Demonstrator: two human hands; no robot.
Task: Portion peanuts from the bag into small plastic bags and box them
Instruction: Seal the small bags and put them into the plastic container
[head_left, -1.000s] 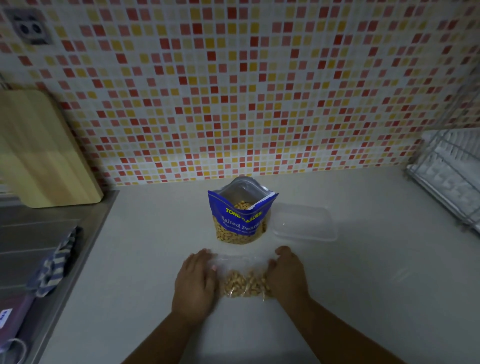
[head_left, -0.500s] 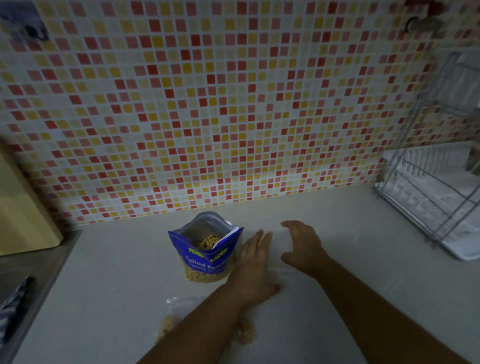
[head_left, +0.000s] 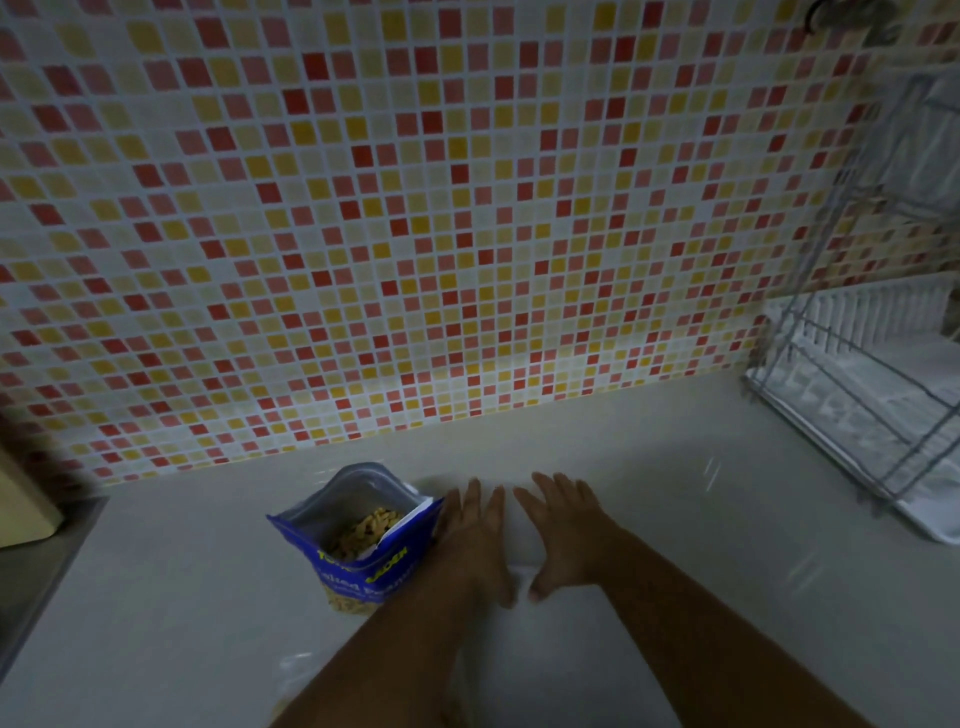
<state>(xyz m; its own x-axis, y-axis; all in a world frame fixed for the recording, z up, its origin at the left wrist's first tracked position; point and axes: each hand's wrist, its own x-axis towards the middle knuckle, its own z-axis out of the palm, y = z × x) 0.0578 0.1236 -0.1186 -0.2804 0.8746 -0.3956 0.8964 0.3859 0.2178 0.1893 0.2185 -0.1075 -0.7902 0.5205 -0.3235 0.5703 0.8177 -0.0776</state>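
Observation:
The blue peanut bag (head_left: 363, 545) stands open on the white counter (head_left: 727, 597), with peanuts showing inside. Just to its right, my left hand (head_left: 475, 540) and my right hand (head_left: 563, 525) lie side by side with fingers straight on top of the clear plastic box (head_left: 519, 569), which is hard to make out. Both thumbs hang at its near edge. A small clear plastic bag (head_left: 298, 667) lies near the bottom, mostly hidden under my left forearm.
A wire dish rack on a white tray (head_left: 857, 415) stands at the right. A wooden cutting board (head_left: 21, 514) leans at the far left above the sink edge (head_left: 31, 587). The tiled wall (head_left: 467, 234) is close behind the bag.
Both hands left the filled small bag and moved up to the clear box beside the peanut bag. My view has swung up and to the right.

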